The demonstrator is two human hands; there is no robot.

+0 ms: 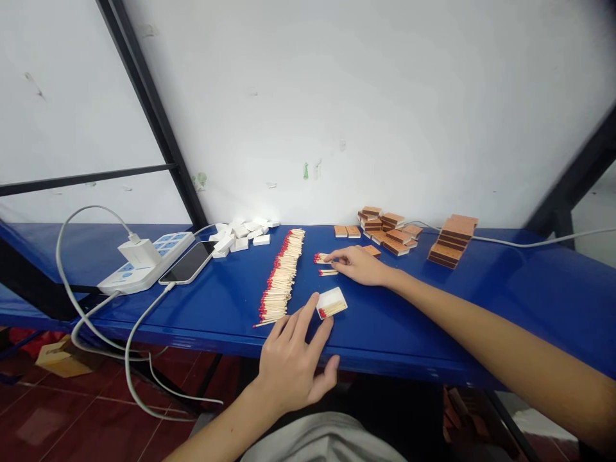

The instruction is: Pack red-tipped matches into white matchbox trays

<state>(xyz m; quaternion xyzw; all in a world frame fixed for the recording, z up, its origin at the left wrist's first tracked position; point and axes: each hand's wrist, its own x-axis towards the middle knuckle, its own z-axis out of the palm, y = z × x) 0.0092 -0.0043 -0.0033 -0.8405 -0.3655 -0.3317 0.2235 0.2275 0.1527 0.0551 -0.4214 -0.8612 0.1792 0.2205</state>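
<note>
My left hand (pixel 298 356) lies at the front edge of the table, fingers stretched and apart. Two of its fingertips are at the left and near sides of a small white matchbox tray (pixel 330 296). Red-tipped matches (pixel 333 309) lie in the near part of that tray. Beyond it, my right hand (pixel 360 264) has its thumb and fingertips brought together on the plain ends of a small group of matches (pixel 320 258). Just nearer, a few more matches (pixel 328 273) lie on the table. Left of both hands runs a long row of matches (pixel 282 276), red heads facing left.
White matchbox trays (pixel 240 231) are heaped at the back left. Brown matchboxes (pixel 387 230) lie piled behind my right hand, with a leaning stack of brown matchboxes (pixel 451 240) farther right. A phone (pixel 188 263), power strip (pixel 144 266) and loose cables occupy the left side.
</note>
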